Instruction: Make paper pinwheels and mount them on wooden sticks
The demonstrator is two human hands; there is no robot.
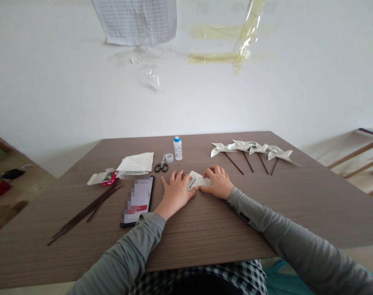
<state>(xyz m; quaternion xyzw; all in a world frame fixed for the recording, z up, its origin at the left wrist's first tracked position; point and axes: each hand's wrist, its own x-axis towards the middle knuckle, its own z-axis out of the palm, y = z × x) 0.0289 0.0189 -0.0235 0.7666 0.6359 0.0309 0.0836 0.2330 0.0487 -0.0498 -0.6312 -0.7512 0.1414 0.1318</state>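
A small printed piece of paper (pixel 197 180), which looks folded, lies on the table between my hands. My left hand (pixel 176 191) grips its left side, with thumb and fingertips at the edge. At its right side, my right hand (pixel 218 183) has curled fingers on the paper and the thumb along the near edge. My fingers cover parts of both ends. Just beyond my left hand are black-handled scissors (pixel 161 166), a clear round cap (pixel 169 157) and a white glue bottle (pixel 178 149) with a blue top.
Several paper pinwheels (pixel 255 150) on dark sticks lie at the back right. Left of my hands are a phone (pixel 140 200), a stack of paper sheets (pixel 135 164), an opened small red box (pixel 109 178) and dark sticks (pixel 84 213). A wall (pixel 186 106) stands behind the table.
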